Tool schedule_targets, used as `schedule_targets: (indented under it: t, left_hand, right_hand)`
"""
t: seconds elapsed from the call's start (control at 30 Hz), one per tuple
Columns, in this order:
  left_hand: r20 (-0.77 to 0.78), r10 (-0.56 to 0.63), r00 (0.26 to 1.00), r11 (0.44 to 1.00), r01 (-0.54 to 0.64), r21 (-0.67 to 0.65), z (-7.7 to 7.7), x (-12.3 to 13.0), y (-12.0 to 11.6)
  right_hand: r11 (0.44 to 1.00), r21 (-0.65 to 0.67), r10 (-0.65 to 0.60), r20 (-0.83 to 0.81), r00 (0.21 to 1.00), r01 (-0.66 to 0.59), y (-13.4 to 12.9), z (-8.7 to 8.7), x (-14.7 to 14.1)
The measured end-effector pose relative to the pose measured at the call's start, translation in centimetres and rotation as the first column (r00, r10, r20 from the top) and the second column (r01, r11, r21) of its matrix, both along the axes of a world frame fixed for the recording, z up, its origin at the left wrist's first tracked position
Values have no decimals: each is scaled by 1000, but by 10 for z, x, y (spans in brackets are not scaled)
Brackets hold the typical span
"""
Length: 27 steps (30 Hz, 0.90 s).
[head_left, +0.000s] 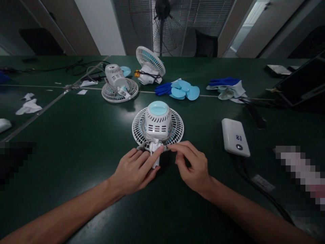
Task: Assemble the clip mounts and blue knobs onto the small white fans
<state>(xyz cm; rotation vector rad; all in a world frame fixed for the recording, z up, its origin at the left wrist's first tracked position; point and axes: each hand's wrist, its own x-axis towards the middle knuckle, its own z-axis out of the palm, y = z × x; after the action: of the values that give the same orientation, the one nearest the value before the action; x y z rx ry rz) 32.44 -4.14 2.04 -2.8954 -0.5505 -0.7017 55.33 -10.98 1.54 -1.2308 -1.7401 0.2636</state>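
Note:
A small white fan (158, 123) lies grille-down on the dark green table, its pale blue cap facing up. A grey-white cord (147, 138) loops around the base of its motor housing. At the near side of the fan is a white clip-like piece (155, 146). My left hand (137, 169) is closed around this piece, index finger laid across its top and thumb below. Beside it, at the grille's near right edge, is my right hand (191, 164). Its index finger reaches out to the clip-like piece and cord, while the thumb stands apart from it.
Behind are two more fans, one grille-down (119, 83) and one tilted up (149, 66). Light blue fan blades (185, 89) lie near blue-and-white gloves (227, 87). A white power bank (235, 137) with a black cable is at right. Paper scraps (29, 105) lie left.

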Motion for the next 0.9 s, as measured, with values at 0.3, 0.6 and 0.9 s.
schedule_targets:
  t: [0.3,0.6,0.9]
  left_hand:
    - [-8,6,1000,1000,-6,1,-1,-1,-1]
    - [3,-2,1000,1000,2,2,0,0,-1]
    - [-7,2,1000,1000,-2,4,-1,-1,-1]
  right_hand:
    - [999,-43,-15,55,998,17,2,-6,0]
    - [999,-33,15,39,999,-14,3,-4,-1]
    - [999,31,16,50,999,-17,-2,-3,1]
